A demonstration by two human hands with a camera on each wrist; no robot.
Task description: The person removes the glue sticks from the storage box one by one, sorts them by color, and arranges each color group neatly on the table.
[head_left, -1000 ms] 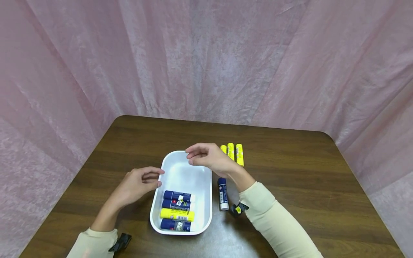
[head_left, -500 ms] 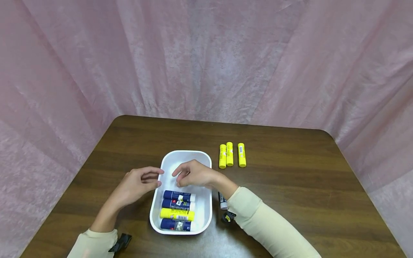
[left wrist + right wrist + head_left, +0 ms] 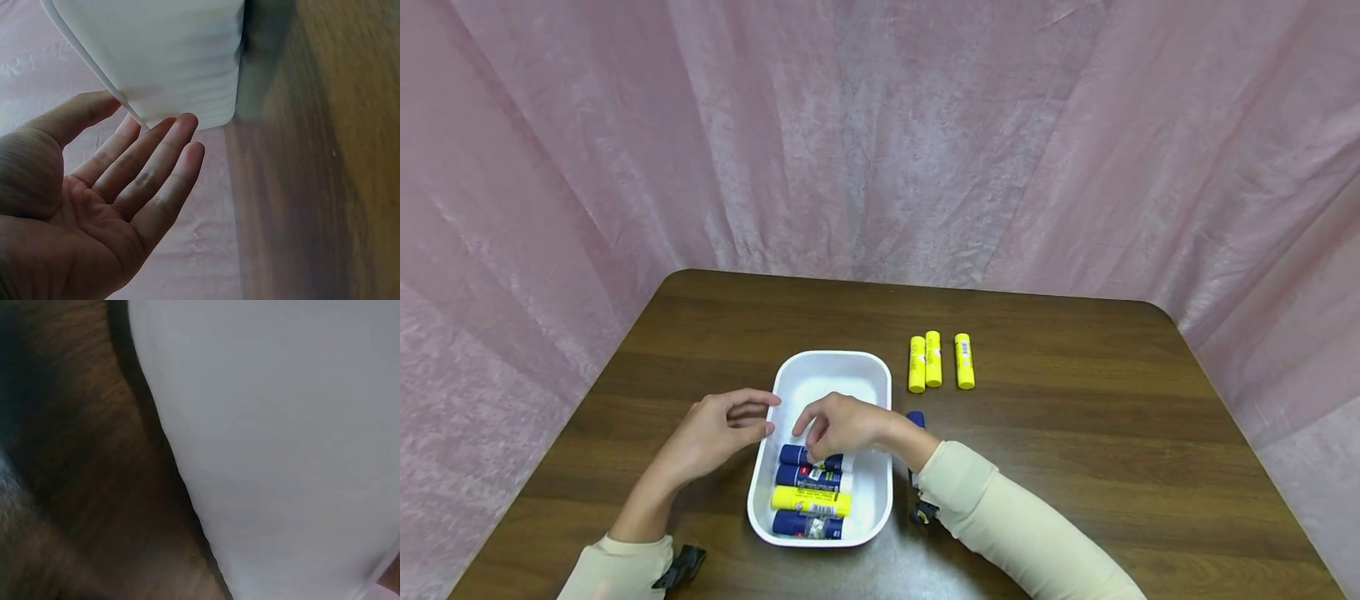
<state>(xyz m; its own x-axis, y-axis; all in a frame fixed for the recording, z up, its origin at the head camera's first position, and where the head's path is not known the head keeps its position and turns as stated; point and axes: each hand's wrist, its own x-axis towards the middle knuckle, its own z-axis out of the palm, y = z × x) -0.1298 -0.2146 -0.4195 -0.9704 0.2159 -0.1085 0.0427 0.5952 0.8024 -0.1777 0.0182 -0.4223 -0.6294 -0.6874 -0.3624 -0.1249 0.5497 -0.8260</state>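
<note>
A white plastic tray (image 3: 874, 400) holds a row of glue sticks near its front end. The farthest is a blue glue stick (image 3: 792, 454), then another blue glue stick (image 3: 790, 474), a yellow glue stick (image 3: 797, 498) and a blue glue stick (image 3: 788, 522). My right hand (image 3: 846, 421) reaches in over the tray's right wall, fingers bent loosely, thumb tip over the farthest blue stick. My left hand (image 3: 711, 433) touches the left rim with fingertips; in the left wrist view its fingers (image 3: 147, 178) lie fairly straight along the tray's outer wall. The right wrist view shows only the tray's side (image 3: 269, 456).
Yellow glue sticks lie behind and right of the tray: two side by side (image 3: 925, 362) and one apart (image 3: 965, 361). One more blue glue stick (image 3: 916, 418) lies right of the tray, mostly hidden under the right arm. A pink curtain (image 3: 880, 142) hangs behind the wooden table (image 3: 1075, 400).
My right hand has moved from the tray's far right corner forward and left, down to the farthest blue glue stick. The rightmost yellow glue stick has shifted slightly. My left hand stays put.
</note>
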